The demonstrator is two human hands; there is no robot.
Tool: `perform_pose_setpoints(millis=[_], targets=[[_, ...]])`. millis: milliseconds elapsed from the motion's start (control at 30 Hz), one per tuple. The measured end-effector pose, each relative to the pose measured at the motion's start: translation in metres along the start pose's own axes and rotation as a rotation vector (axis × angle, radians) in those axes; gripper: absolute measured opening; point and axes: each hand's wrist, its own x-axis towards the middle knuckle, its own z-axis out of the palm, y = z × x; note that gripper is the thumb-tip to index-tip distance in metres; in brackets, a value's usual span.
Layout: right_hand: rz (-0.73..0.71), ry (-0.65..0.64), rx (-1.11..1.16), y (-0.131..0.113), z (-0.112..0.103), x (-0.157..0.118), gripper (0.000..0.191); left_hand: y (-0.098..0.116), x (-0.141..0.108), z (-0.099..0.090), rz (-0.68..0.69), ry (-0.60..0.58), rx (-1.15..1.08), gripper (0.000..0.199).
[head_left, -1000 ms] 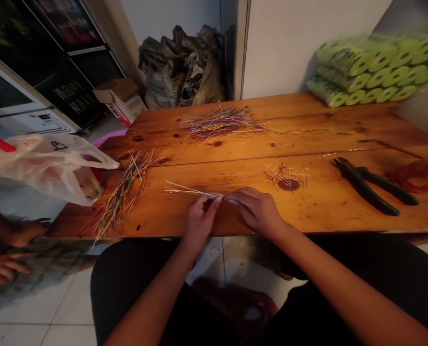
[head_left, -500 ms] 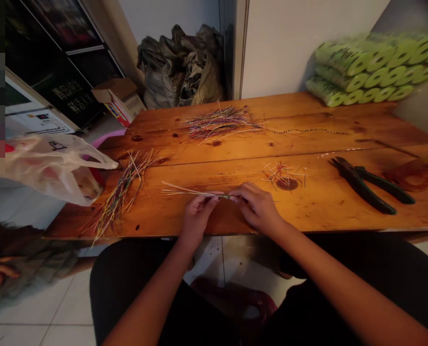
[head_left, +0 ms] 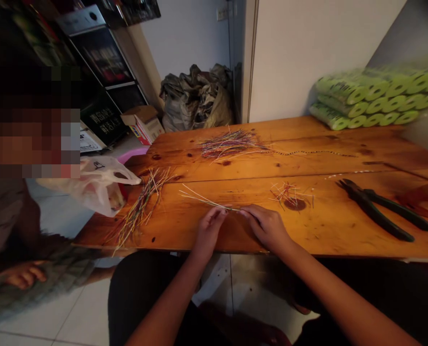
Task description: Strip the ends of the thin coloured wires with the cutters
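Note:
A few thin wires [head_left: 204,198] stretch between my hands above the front of the wooden table [head_left: 185,230], their pale loose ends fanning out to the left. My left hand [head_left: 211,226] is closed, pinching them between thumb and fingers. My right hand [head_left: 264,223] is closed on their other end, where a short greenish stretch shows between the two hands. Short wire offcuts [head_left: 289,194] lie just beyond my right hand. A bundle of coloured wires [head_left: 142,204] rests to the left, and a larger wire pile [head_left: 232,144] lies farther back.
Black-handled pliers [head_left: 376,206] lie open on the right. Green wrapped rolls [head_left: 372,98] are stacked at the back right. A white plastic bag [head_left: 102,180] sits at the left edge, beside another person, whose hand [head_left: 24,275] rests low on the left.
The view has tilted up and swung left, so the scene sits lower and farther right. Another person shows more at left. Both my hands still hold the wires.

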Motion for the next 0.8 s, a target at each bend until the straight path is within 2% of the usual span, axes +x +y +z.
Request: perform_pose_setpoints(millis=[100,267,433,633,800], targets=[[-0.027,-0.010,0.025,-0.002,-0.001,0.000,0.026,0.004,-0.003,0.004,0.006,-0.110,0.050,0.023],[-0.030,-0.170,0.026,-0.009,-0.001,-0.003,0.027,0.001,-0.003,0.010,-0.036,-0.004,-0.046,0.018],[0.169,-0.162,0.199,-0.017,0.002,-0.008,0.029,0.005,-0.004,0.010,-0.054,0.032,-0.100,0.022],[0.375,-0.090,0.537,-0.028,0.013,-0.011,0.033,0.010,-0.011,0.012,-0.108,-0.114,-0.067,0.018],[0.436,-0.118,0.668,-0.045,0.023,-0.015,0.038,0.016,-0.015,0.009,-0.133,-0.015,-0.111,0.021]])
